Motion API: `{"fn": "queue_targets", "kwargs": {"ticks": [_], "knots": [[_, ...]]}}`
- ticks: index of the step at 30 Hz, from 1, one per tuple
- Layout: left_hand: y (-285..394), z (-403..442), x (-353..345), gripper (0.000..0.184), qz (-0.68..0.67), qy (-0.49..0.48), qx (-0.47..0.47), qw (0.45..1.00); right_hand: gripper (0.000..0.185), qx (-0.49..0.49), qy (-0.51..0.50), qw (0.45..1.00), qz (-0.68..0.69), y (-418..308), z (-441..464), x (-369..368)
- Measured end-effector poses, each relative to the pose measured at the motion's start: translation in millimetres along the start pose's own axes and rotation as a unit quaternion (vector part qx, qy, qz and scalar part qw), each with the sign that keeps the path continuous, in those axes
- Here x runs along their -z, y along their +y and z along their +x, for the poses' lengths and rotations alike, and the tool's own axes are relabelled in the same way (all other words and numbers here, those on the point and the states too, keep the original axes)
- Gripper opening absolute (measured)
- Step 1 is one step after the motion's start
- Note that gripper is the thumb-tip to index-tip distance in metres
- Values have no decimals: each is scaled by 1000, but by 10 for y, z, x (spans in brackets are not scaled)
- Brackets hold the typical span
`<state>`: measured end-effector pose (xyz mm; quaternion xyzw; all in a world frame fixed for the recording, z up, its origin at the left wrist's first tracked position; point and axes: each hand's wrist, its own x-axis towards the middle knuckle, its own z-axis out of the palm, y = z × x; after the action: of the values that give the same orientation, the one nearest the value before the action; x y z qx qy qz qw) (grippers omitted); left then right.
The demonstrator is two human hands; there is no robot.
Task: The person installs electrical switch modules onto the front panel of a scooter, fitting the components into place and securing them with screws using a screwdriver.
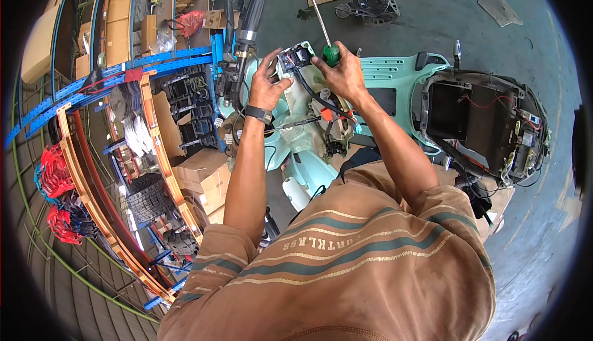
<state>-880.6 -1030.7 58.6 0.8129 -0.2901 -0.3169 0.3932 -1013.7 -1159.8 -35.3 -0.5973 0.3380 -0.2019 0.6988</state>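
Observation:
A pale housing (288, 69) with dark wiring inside lies at the front of a mint-green scooter (386, 72). My left hand (267, 86) grips the left side of this housing, thumb on its face. My right hand (343, 72) is closed around the green handle of a long screwdriver (332, 54), whose shaft points up and away from me. The right thumb rests near the housing's right edge. Black cables (312, 91) run from the housing down to a bundle with an orange connector (326, 114).
The scooter's handlebar grip (252, 13) rises at upper left. Its open seat bay (466, 115) is at right. Blue and orange shelving (154, 63) with cardboard boxes (201, 177) stands at left. A wheel hub part (372, 4) lies on the floor ahead.

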Motion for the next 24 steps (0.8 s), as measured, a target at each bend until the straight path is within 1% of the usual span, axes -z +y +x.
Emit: {"fn": "queue_targets", "kwargs": {"ticks": [1,5,8,10,11,12,14,15,16,17,19,21,22,24], "knots": [[36,-3,6,75,-14,-6,27,1000,33,3,11,1000,7,-19,3,6],[81,-23,7,75,-22,-6,38,999,33,6,12,1000,9,-36,-30,16],[85,-27,8,76,-31,-7,33,999,36,18,3,1000,10,-60,-54,54],[99,-61,4,76,-42,-16,37,998,46,14,-14,1000,-4,-95,-88,97],[97,-73,-14,76,-49,-10,27,998,57,12,-36,999,-18,-156,-93,163],[93,-88,-30,76,-56,-3,17,998,57,9,-34,999,-17,-165,-77,182],[79,-109,-38,78,-56,0,20,998,58,51,-66,995,-52,-169,31,186],[61,-115,-23,78,-76,10,27,997,52,33,-116,992,-44,-233,95,204],[41,-122,-7,77,-96,22,33,995,52,32,-118,992,-43,-301,169,200],[-2,-114,7,77,-118,21,19,993,54,49,-136,988,-62,-371,249,179],[-21,-117,16,77,-125,28,12,992,56,69,-157,982,-82,-498,447,117],[-67,-111,41,76,-127,35,10,991,48,133,-204,963,-111,-593,671,43],[-110,-129,43,76,-128,38,10,991,48,135,-208,962,-112,-638,764,3],[-107,-147,-44,74,-118,70,11,990,45,153,-293,920,-211,-761,885,-47]]}}
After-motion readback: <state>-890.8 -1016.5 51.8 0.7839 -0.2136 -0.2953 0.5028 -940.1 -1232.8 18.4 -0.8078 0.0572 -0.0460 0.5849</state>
